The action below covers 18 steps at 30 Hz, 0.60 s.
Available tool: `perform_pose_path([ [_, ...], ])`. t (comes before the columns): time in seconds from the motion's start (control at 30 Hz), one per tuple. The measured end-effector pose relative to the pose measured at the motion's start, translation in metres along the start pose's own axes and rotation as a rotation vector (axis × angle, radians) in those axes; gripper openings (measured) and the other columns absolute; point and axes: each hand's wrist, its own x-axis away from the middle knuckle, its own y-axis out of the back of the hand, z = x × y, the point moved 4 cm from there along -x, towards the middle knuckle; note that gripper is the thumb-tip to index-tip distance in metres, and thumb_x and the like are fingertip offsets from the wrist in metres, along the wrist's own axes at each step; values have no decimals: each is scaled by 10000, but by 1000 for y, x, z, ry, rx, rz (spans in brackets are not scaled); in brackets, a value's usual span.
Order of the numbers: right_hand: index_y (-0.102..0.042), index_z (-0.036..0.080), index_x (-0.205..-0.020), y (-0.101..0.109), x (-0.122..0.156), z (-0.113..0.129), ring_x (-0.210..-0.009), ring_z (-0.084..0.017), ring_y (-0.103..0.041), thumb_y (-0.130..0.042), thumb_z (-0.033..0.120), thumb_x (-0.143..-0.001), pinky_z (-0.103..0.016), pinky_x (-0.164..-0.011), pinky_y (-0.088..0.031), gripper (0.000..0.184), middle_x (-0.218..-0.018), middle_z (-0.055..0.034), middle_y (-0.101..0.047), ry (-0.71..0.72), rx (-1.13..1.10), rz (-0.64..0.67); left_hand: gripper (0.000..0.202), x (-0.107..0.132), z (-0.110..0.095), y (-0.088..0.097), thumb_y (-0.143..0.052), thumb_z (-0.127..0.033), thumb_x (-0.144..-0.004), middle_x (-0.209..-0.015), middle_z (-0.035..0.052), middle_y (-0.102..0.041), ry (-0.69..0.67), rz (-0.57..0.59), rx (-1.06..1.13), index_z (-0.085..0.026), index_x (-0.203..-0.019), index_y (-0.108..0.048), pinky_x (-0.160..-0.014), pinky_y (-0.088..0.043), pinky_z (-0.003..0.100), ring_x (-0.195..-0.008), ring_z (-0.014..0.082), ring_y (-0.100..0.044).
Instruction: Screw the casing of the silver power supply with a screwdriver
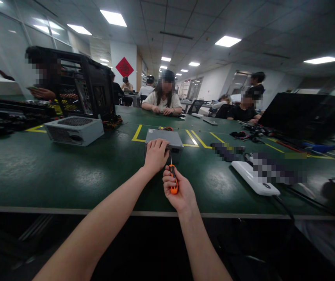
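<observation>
A grey metal power supply unit (167, 137) sits on the green table in front of me. My left hand (156, 155) grips its near left side, fingers bent over the top edge. In my right hand (179, 190) is a screwdriver (173, 180) with an orange and black handle, my fingers wrapped around it. Its thin shaft points away from me at the near face of the unit, by the dark socket. The tip is too small to make out. Coloured cables (167, 128) lie behind the unit.
To the left stand a second power supply (75, 130) and an open black computer case (82, 84). On the right lie a white power strip (253, 177), blurred items, cables and a dark monitor (302, 113). Yellow tape (138, 133) marks the table (120, 164). Another person (163, 99) sits opposite.
</observation>
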Motion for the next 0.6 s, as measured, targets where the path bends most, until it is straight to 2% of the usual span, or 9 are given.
perform_pose_path([
  [0.1, -482, 106, -949, 0, 0, 0, -431, 1, -371, -303, 279, -926, -65, -313, -332, 250, -683, 22, -432, 12, 43, 13, 260, 0, 0, 0, -498, -211, -791, -1067, 50, -545, -3, 8, -3, -214, -1050, -509, -926, -325, 368, -1026, 218, -460],
  [0.2, -464, 104, -870, 2, 0, 1, -427, 6, -361, -358, 270, -909, -62, -294, -294, 201, -698, 13, -441, 35, 12, -18, 250, 1, 0, 1, -486, -212, -799, -1076, 48, -540, -2, 1, 1, -216, -1049, -508, -928, -324, 367, -1033, 215, -458],
  [0.4, -477, 115, -917, 2, 0, 0, -436, 2, -383, -286, 238, -928, -65, -348, -359, 228, -662, 30, -423, 11, -13, 9, 255, 0, -1, 1, -498, -210, -792, -1060, 44, -546, 0, 11, -4, -217, -1047, -511, -922, -328, 364, -1024, 215, -458],
  [0.6, -449, 136, -845, 2, -2, 1, -437, 7, -376, -359, 270, -910, -52, -300, -298, 174, -695, 23, -429, 12, -24, -3, 246, 0, -1, 1, -491, -213, -796, -1073, 51, -541, 2, 11, 1, -219, -1041, -510, -926, -324, 371, -1038, 216, -454],
])
